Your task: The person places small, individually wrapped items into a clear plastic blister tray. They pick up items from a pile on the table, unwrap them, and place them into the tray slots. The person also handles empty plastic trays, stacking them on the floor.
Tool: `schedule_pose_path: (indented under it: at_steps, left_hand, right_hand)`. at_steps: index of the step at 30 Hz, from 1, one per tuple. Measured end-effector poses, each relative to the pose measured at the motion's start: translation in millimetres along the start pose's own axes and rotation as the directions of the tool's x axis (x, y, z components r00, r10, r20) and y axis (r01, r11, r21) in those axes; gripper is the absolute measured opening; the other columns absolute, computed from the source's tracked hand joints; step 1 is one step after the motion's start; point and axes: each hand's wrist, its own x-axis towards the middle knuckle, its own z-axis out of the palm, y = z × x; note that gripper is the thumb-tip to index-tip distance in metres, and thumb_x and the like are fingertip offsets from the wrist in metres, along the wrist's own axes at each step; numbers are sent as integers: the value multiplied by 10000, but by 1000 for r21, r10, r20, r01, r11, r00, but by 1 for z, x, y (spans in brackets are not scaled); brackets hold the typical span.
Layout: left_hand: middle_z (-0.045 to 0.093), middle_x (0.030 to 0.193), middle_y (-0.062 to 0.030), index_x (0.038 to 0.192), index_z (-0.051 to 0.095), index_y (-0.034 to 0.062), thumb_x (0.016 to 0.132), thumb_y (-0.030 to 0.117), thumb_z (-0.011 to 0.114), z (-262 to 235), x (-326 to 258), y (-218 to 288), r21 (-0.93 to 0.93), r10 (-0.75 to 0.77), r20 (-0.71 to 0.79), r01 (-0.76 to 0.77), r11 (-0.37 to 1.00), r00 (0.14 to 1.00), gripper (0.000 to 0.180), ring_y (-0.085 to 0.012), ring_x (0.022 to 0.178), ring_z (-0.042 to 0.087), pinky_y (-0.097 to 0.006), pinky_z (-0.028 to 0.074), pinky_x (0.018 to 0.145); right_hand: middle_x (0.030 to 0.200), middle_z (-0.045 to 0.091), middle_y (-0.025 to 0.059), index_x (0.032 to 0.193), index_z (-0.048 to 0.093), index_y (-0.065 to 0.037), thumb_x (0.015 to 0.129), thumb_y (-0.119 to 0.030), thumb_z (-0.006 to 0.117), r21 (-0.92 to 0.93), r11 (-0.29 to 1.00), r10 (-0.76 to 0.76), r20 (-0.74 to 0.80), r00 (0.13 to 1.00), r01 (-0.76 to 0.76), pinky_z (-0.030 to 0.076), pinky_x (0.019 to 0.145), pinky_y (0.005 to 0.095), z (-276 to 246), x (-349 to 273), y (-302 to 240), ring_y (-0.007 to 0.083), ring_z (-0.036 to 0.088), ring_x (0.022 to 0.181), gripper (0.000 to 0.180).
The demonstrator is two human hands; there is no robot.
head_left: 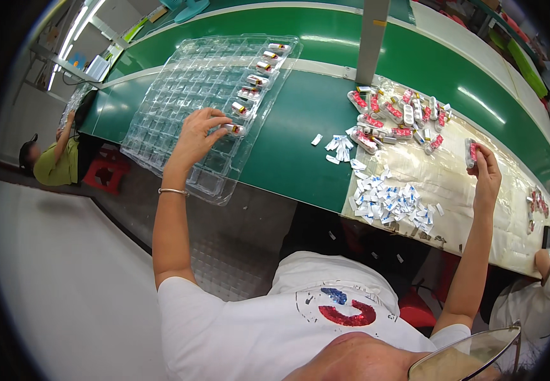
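My left hand (197, 135) reaches over a clear plastic blister tray (179, 95) on the green table, its fingertips on a small white and red packet (235, 129) in one of the tray's cells. Several more such packets (257, 73) fill a column of cells along the tray's right side. My right hand (485, 170) is raised at the right over a pale sheet (452, 184), holding a small red and white packet (472, 151). A heap of the same packets (397, 115) lies on the sheet, and small white and blue slips (392, 200) are scattered nearer to me.
A grey post (372, 38) rises from the green table (300, 140) behind the heap. A person in a green shirt (56, 162) sits at the far left by a red stool (106, 174). Another person's arm (548, 267) rests at the table's right end.
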Motion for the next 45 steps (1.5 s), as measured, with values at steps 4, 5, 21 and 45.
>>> schedule_pose_path:
  at_steps: [4,5,21,45]
  left_hand:
    - [633,1138,-66,1038,718,108,837,198,705,1,9,12,214,75,-78,-57,975,994,220,-291,1105,551,-433,387,996]
    - [632,1156,-71,1044,714,99,837,196,704,3,7,12,217,73,-105,-49,975,992,229,-302,1101,555,-434,394,987]
    - [639,1233,-127,1245,614,10,837,195,767,65,40,287,-908,238,-70,-161,386,969,474,-220,1176,588,-355,463,994]
    - [720,930,-156,1088,680,-59,896,77,669,79,30,292,-825,82,528,534,-184,845,235,-203,832,716,-269,564,737]
  right_hand:
    - [961,635,-1,1164,670,-9,979,-123,555,-52,991,-116,81,990,121,461,688,201,15,-16,-37,64,549,762,246]
    - [977,632,12,1166,669,1,974,-95,554,-34,986,-160,122,980,165,469,700,206,23,-19,-47,73,558,776,243]
    - [889,689,60,998,657,-1,839,29,688,105,947,-319,416,852,304,542,761,257,77,-83,-83,136,688,840,165]
    - [804,617,66,759,605,-41,782,-99,686,-311,579,-594,472,652,753,504,610,346,74,-89,-90,242,625,701,103]
